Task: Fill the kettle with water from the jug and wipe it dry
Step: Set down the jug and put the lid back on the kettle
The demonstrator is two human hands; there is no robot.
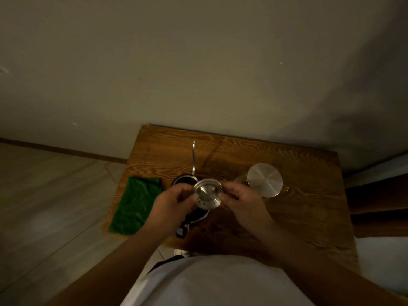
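A steel kettle with a long thin spout stands in the middle of a small wooden table; its mouth is uncovered and its dark handle points toward me. Above it I hold the round metal kettle lid between both hands: my left hand grips its left edge, my right hand its right edge. To the right stands a glass jug topped by a flat metal lid. A folded green cloth lies at the table's left edge.
The table stands against a plain wall. Pale floor spreads to the left. Dark wooden furniture sits close on the right. My white shirt fills the bottom of the view.
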